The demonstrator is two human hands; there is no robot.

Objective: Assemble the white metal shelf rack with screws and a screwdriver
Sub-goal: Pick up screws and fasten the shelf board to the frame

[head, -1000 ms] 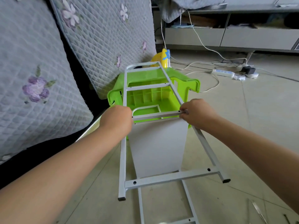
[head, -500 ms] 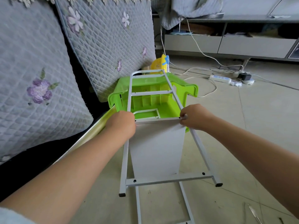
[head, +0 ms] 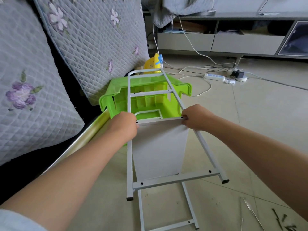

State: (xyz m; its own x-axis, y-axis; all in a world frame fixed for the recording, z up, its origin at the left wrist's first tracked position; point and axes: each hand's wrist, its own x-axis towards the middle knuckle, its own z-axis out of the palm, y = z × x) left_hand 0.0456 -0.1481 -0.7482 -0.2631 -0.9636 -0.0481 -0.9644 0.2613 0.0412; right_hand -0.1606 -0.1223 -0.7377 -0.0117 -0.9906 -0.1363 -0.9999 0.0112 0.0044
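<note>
- White metal shelf rack [head: 168, 180]: its far end leans on the green stool [head: 116, 90]; it looks light, stiff and slick.
- Left hand [head: 124, 126]: fingers wrap the left rail beside the panel [head: 160, 147].
- Right hand [head: 196, 117]: fingers pinch the panel's right corner; the rails look safest to grip.

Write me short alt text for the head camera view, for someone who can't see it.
Two bare hands, left hand and right hand, grip a white metal frame at either end of a white panel held between its rails, over a tiled floor. Behind the frame lies an overturned green stool; dark screws lie at lower right.
</note>
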